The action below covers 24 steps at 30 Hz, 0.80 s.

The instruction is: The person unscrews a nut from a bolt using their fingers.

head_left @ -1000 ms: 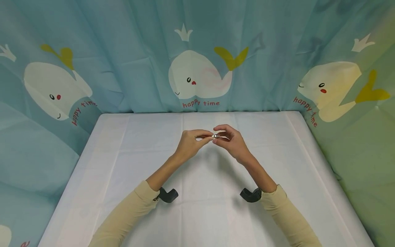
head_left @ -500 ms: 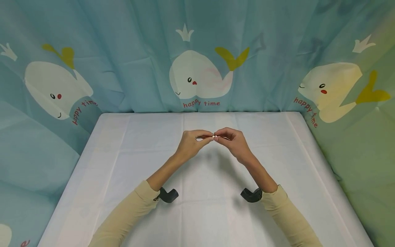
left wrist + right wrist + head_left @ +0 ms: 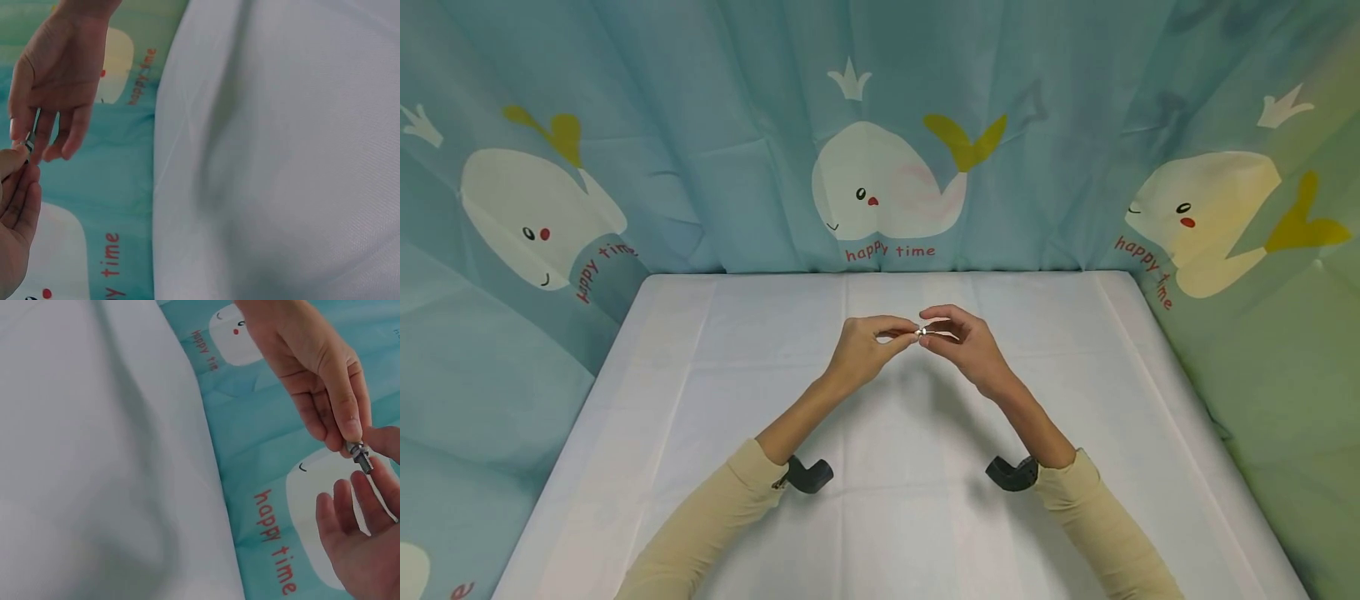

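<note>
The left hand (image 3: 859, 346) pinches a small threaded metal bolt (image 3: 364, 462); just right of it, the right hand (image 3: 966, 343) has its fingers parted around the free end, contact unclear. Half a second ago those fingers were closed together there; now they have spread, so the left pinch probably carries the bolt alone. Below lies the white table (image 3: 880, 517); beyond its far edge, a whale-print curtain (image 3: 730, 108).

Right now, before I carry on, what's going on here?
A person's left grip pinches one end of a small threaded metal piece, above the white-covered table. The right grip is at the exposed threaded end, fingers loosely apart; whether they touch it is unclear.
</note>
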Tool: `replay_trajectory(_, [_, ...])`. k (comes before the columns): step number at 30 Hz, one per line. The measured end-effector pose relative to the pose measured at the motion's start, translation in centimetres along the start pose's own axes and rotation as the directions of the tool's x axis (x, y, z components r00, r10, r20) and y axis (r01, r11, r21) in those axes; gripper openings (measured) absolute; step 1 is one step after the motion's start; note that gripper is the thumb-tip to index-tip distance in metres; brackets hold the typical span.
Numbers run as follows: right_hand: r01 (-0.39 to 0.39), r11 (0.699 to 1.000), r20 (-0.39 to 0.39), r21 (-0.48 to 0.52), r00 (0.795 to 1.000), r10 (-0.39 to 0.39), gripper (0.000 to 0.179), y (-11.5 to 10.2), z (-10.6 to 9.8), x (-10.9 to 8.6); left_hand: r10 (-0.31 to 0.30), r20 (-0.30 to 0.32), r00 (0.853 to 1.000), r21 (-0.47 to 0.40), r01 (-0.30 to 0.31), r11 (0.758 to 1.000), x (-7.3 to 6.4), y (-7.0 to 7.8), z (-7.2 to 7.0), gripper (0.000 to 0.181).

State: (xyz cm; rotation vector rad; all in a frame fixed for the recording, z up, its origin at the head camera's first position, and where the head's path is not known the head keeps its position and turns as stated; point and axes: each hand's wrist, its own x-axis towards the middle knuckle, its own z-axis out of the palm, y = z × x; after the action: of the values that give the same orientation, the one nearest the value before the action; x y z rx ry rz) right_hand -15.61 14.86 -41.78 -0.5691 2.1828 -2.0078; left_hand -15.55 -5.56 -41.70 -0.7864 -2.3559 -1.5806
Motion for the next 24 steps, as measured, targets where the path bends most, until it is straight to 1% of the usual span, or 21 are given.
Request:
replay_trajectory(4, [-0.016,0.997,-0.019,-0.079,1.0,0.015,0.027,0.17,-0.05,0.06,-0.001,0.004,1.0,-0.009,0.001,1.0,-0.06,-0.02,0.04,0.011])
replay_trajectory(6, [-0.033,0.995,-0.026,-0.092,0.999,0.031,0.024,0.26,-0.07,0.06,0.0,0.006,1.0,-0.012,0.0,1.0,-0.11,-0.02,0.04,0.012])
replay_trajectory(9, [-0.041,0.996,-0.026,-0.083,0.999,0.039,0.021,0.35,-0.12,0.03,-0.001,0.009,1.0,-0.01,0.001,1.0,-0.16,-0.04,0.06,0.012])
replay_trajectory(12, [-0.028,0.997,-0.021,-0.071,0.999,0.027,0.02,0.38,-0.17,-0.05,0.003,0.011,1.0,0.0,-0.003,1.0,-0.2,-0.03,0.09,0.012])
replay_trajectory(21, [-0.025,1.0,-0.011,-0.014,1.0,0.025,0.018,0.24,-0.16,-0.23,0.023,0.013,1.0,0.01,-0.023,1.0,-0.19,0.02,0.19,0.011])
replay_trajectory(24, [-0.019,1.0,-0.01,-0.012,1.0,0.019,0.018,0.09,-0.1,-0.27,0.027,0.01,1.0,0.009,-0.027,1.0,-0.2,0.05,0.22,0.01])
